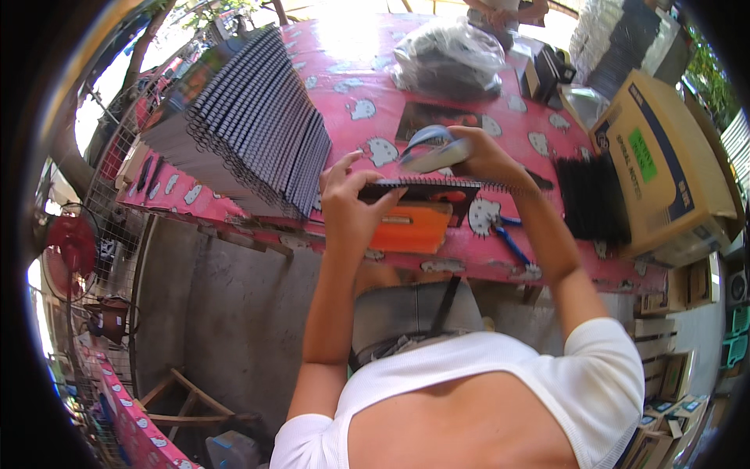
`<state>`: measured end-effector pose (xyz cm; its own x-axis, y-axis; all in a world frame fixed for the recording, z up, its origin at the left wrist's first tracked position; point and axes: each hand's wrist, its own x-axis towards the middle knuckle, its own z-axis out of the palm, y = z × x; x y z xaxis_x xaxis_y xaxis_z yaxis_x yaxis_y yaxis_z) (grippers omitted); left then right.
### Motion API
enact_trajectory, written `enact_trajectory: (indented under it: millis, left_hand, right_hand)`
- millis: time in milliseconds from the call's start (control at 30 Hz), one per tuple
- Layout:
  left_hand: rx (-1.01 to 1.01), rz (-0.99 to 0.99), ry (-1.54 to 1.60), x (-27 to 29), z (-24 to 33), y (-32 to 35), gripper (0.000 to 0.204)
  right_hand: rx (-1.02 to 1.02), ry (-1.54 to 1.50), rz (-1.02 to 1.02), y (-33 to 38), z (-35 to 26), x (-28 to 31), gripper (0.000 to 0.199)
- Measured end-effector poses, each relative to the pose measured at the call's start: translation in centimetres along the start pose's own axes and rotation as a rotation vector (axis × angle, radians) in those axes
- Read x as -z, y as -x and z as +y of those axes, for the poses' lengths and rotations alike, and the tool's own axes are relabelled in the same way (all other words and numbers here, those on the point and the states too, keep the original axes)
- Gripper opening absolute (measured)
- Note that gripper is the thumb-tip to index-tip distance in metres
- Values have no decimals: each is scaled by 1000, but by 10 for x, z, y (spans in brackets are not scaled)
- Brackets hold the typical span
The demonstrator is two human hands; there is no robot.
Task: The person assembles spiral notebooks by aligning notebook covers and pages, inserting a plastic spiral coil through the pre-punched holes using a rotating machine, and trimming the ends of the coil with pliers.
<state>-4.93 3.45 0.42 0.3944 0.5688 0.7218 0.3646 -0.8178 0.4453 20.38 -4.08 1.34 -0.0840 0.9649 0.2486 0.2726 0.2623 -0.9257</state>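
Note:
A dark-covered spiral notebook (pixel 462 194) lies before me with its coil along the far edge, partly over an orange block or panel (pixel 410 228). My left hand (pixel 349 194) is closed on the notebook's left end, thumb on the cover and fingers at the coil. My right hand (pixel 478 155) grips a flat, pale block with a curved blue-grey handle (pixel 428 150), blurred by motion; its exact kind is unclear. It hovers just past the coil. Beyond it lies a dark printed cover (pixel 437 117). Blue-handled pliers (pixel 512 241) rest to the right of the orange piece.
A tall stack of spiral notebooks (pixel 258 117) stands at left on the pink patterned tabletop (pixel 344 78). Black coils (pixel 591 199) lie beside a cardboard carton (pixel 664 164) at right. A plastic bag with dark contents (pixel 449 59) sits at the back, near another person (pixel 506 12).

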Motion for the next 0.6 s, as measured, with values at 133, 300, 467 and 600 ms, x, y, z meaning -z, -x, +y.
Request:
enact_trajectory:
  millis: [133,300,467,600]
  left_hand:
    - [110,95,22,0,3,1,36]
    - [221,35,253,2,-1,6,38]
    - [370,27,363,0,-19,11,42]
    - [523,44,705,0,-10,7,47]
  right_hand:
    - [8,18,43,-15,-14,-9,48]
    - [499,402,-32,-12,-2,-5,51]
    - [-102,-328,95,-26,-7,-22,34]
    - [-19,376,-31,-51,10,-22,38]
